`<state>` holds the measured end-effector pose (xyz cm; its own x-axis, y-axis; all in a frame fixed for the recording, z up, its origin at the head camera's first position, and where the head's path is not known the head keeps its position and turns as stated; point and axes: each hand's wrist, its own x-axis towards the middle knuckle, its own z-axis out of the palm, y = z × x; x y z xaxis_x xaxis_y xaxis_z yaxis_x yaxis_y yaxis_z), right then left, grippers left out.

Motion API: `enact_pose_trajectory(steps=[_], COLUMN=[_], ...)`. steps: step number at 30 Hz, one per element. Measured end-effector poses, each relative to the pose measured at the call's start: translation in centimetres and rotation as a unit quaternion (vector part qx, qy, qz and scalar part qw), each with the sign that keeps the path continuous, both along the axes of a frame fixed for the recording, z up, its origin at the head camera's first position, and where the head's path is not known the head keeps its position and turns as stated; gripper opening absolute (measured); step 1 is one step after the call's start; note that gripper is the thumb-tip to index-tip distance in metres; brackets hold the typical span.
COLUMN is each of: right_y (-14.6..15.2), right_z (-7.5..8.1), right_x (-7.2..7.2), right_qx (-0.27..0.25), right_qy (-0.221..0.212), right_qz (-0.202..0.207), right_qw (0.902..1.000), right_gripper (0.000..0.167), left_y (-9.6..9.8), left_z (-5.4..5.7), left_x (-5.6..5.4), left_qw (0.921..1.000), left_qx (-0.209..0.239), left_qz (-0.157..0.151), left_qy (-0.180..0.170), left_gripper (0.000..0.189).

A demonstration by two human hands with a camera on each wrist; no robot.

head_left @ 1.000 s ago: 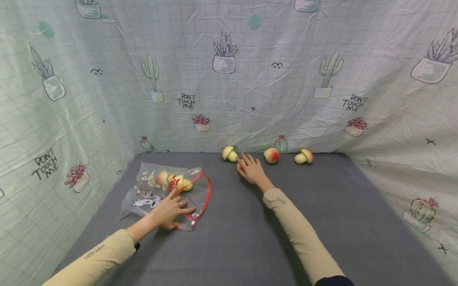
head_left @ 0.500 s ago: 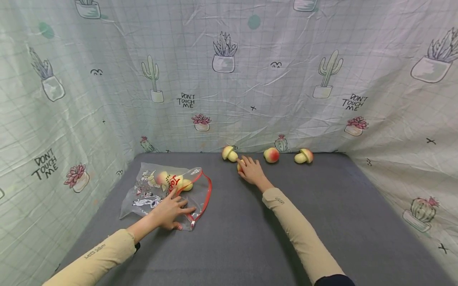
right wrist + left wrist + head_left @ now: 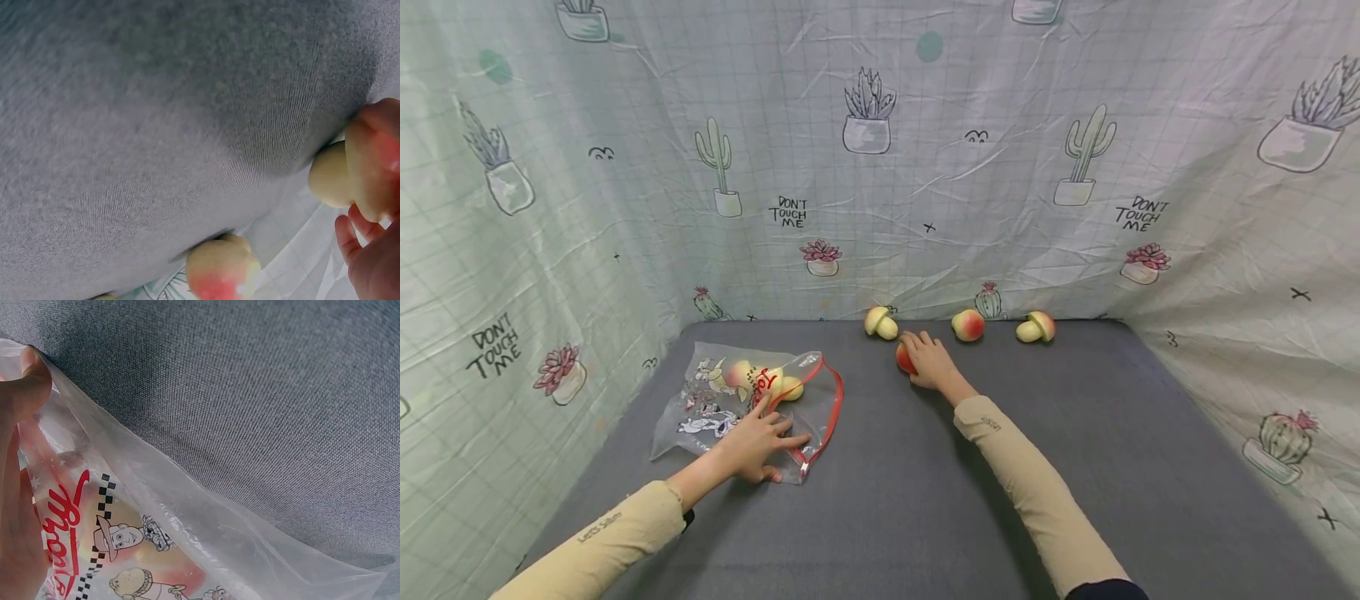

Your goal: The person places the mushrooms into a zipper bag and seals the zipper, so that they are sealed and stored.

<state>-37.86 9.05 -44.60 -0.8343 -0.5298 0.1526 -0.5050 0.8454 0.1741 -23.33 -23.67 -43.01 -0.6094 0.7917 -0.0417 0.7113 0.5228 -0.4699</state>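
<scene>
In the head view my left hand (image 3: 760, 446) rests with fingers spread on a clear zip bag (image 3: 700, 442) with a red zipper and printed cartoon figures. In the left wrist view, the thumb lies at the bag's edge. Inside the bag are yellow-and-red toy mushrooms (image 3: 790, 388), partly covered by the print. At the table's far side my right hand (image 3: 934, 365) grips another toy mushroom (image 3: 905, 358) by its red cap. The right wrist view shows thumb and fingers around that cap, with its pale stem (image 3: 331, 175) sticking out.
A toy mushroom (image 3: 880, 322) lies just left of the right hand. Two more, a red-capped one (image 3: 967, 326) and one on its side (image 3: 1036, 327), lie to the right along the back. A printed curtain (image 3: 925, 233) hangs behind the grey table (image 3: 880, 517).
The toy mushroom under my right hand has turned, and more of its red cap shows. The right hand has shifted slightly. My left hand and the bag have stayed put.
</scene>
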Motion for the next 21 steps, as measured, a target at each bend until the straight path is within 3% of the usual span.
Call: enact_pose_trajectory(steps=[8, 14, 21], right_y=[0.5, 1.0, 1.4], right_z=[-0.3, -0.5, -0.7], right_x=[0.0, 0.2, 0.3], right_qx=[-0.015, -0.03, -0.063], right_qy=[-0.013, 0.004, -0.008], right_qz=[0.01, 0.025, 0.024], right_qw=[0.9998, 0.9992, 0.9977], right_gripper=[0.065, 0.058, 0.063], left_y=[-0.1, -0.1, -0.3], left_z=[-0.1, -0.2, -0.3], left_x=[-0.1, -0.1, -0.2], left_qw=[1.0, 1.0, 0.9999], left_qx=[0.006, 0.003, 0.01], left_qz=[-0.001, -0.002, -0.004], left_qy=[-0.004, -0.001, -0.006], left_gripper=[0.07, 0.07, 0.069])
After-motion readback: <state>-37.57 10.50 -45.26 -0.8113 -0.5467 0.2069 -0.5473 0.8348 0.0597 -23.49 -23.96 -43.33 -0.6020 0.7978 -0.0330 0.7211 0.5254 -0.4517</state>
